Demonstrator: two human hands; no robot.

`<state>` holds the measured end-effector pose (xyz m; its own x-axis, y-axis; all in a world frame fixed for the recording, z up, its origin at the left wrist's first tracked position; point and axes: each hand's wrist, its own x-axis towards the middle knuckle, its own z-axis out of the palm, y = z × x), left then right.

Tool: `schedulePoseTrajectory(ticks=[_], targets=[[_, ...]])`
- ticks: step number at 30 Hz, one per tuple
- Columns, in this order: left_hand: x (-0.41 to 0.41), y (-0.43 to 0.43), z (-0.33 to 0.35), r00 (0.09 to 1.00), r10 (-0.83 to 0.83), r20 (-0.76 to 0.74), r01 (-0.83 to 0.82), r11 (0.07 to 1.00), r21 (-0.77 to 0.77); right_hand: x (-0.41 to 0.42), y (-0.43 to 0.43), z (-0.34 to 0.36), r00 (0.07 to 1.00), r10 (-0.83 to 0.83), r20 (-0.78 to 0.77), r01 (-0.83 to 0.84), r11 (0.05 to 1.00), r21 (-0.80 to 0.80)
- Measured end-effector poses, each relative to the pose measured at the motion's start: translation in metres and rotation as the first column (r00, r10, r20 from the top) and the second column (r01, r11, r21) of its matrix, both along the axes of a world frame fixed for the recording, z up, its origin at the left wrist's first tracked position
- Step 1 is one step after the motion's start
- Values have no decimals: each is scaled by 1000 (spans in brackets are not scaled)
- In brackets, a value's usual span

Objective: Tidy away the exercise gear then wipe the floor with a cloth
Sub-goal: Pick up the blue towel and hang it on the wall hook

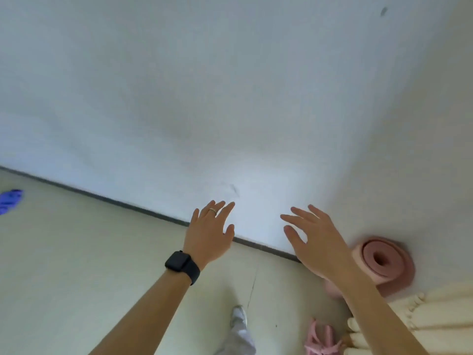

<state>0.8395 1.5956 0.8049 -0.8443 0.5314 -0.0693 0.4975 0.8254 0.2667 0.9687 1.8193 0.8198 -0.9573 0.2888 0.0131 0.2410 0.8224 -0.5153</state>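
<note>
Pink rolled mat [399,267] | at wall | just beside right hand [320,247]

A single wide-angle view is given, taken from a camera worn on the head and turned forward and down. The white wall [204,85] is faced at close range and fills the upper two thirds of the frame, while the floor [76,265] is seen across the lower left. The dark skirting strip [102,198] is shown slanting from the left edge down toward the lower right. The left hand [208,234] and right hand [317,242] are caught near the lens, below centre. The forearms enter from the bottom edge, with a shoe [239,316] between them.
</note>
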Motion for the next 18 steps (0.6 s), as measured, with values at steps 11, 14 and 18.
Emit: schedulePoseTrajectory(ticks=[11,14,18], targets=[[77,-367,66,747,638,-187,-645,764,28,-73,-339,76,702,706,-93,-703,708,61],[110,-473,84,622,756,-203,-757,647,93,-72,-446,92,584,806,-98,-801,591,95],[146,-612,101,520,818,-246,-821,558,120,-74,-589,98,487,863,-134,-850,503,155]])
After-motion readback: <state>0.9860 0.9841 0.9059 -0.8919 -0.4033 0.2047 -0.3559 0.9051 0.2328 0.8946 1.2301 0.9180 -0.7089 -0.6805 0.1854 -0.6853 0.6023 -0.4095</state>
